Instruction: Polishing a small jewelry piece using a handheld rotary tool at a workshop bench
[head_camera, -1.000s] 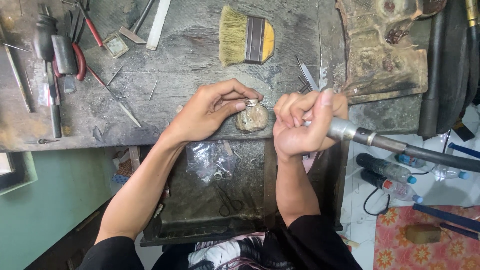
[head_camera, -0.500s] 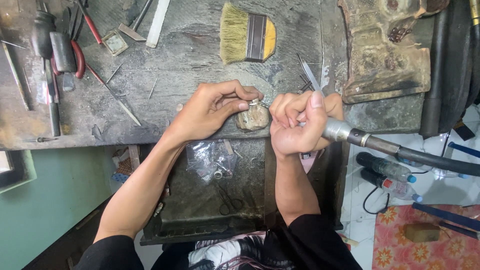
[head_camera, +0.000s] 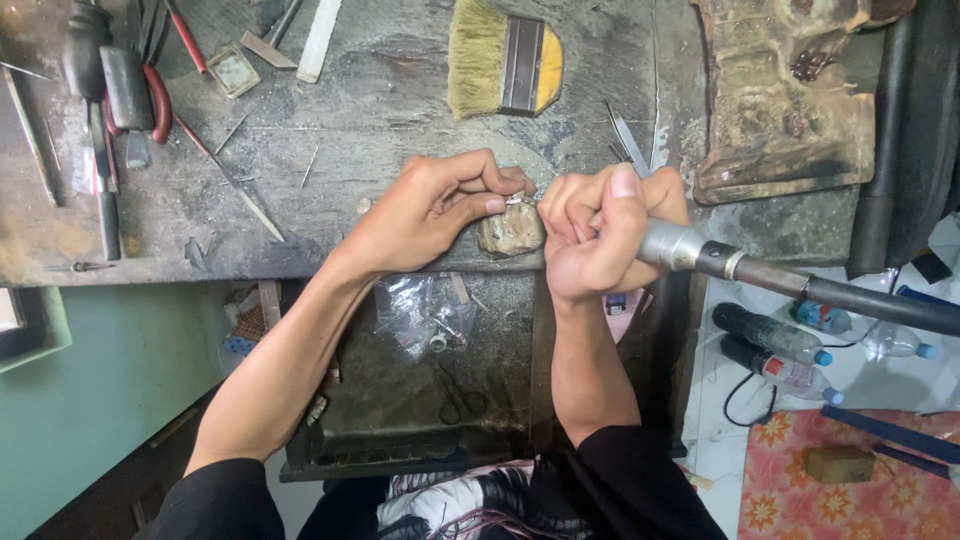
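The left hand (head_camera: 440, 205) pinches a small metal piece (head_camera: 516, 199) on a wooden peg (head_camera: 511, 231) at the edge of the surface (head_camera: 380, 110); the right hand (head_camera: 600, 230) grips a rotary handpiece (head_camera: 690, 248), its tip hidden at the piece; a brush (head_camera: 503, 58) lies beyond.

rotary tool (head_camera: 690, 247) tip hidden behind right hand (head_camera: 600, 235); its hose leaves frame.

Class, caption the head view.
Left hand pins small metal piece on peg; right hand grips rotary handpiece.
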